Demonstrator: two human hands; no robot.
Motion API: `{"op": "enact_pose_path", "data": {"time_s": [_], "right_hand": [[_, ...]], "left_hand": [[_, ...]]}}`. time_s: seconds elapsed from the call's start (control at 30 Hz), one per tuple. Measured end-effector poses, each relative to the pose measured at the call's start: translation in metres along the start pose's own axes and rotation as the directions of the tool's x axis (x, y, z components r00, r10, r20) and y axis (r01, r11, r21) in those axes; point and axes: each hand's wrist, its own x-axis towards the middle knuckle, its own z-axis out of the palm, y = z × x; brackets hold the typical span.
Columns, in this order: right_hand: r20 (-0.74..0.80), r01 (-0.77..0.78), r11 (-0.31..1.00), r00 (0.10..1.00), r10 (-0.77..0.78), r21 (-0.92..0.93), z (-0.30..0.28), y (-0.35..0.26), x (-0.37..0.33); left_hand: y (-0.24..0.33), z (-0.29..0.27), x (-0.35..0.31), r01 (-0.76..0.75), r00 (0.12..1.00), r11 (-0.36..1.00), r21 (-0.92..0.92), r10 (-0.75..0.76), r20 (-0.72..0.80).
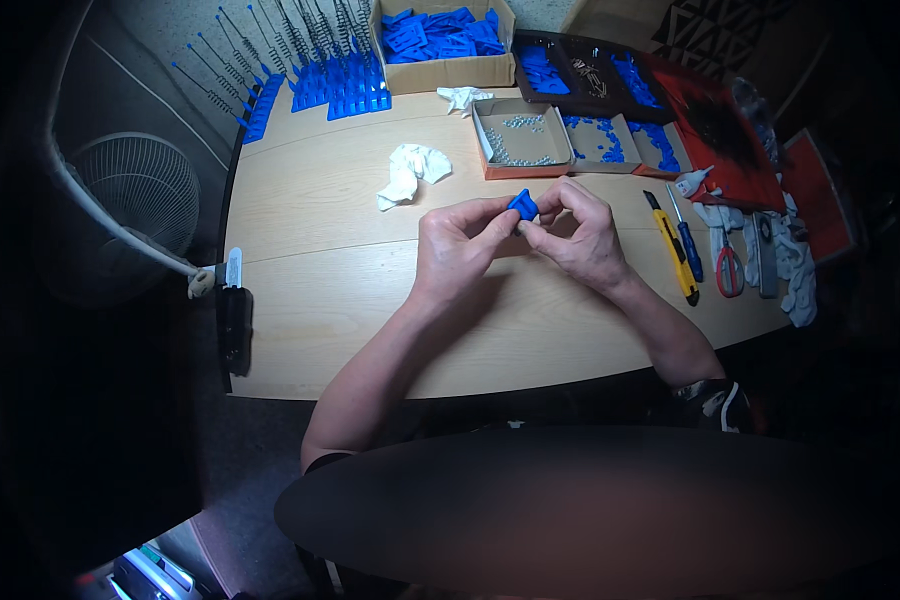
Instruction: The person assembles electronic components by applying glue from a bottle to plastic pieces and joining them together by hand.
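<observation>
A small blue plastic piece [522,206] is pinched between my two hands above the middle of the table. My left hand [460,240] grips it from the left with thumb and forefinger. From the other side, my right hand [582,235] has its thumb and fingertips closed at the piece's right edge. Its lower part is partly covered by my thumbs. Just beyond my hands stands a shallow cardboard box [484,150] with small clear or silvery bits. To its right are cardboard trays [626,150] holding small blue parts.
A large carton [445,76] of flat blue pieces and blue racks with springs [360,96] line the back. Crumpled white tissue [410,175] lies left of my hands. A yellow cutter [675,250], a screwdriver [688,240] and red-handled scissors [729,272] lie right. A fan [130,190] stands left.
</observation>
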Motion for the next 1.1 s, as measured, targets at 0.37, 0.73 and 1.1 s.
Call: {"op": "enact_pose_path", "data": {"time_s": [0.37, 0.73, 1.1], "right_hand": [[0.057, -0.43, 0.861, 0.886, 0.46, -0.271, -0.037, 0.023, -0.005], [0.428, -0.259, 0.952, 0.851, 0.304, -0.161, -0.106, 0.041, -0.008], [0.547, -0.388, 0.919, 0.785, 0.291, 0.067, -0.132, 0.069, -0.01]], "left_hand": [[-0.018, 0.019, 0.019, 0.138, 0.977, 0.987, 0.08, -0.122, -0.175], [-0.013, 0.068, 0.023, -0.229, 0.971, 0.824, 0.519, 0.228, 0.067], [0.004, 0.121, 0.017, -0.287, 0.958, 0.612, 0.737, 0.158, 0.241]]}}
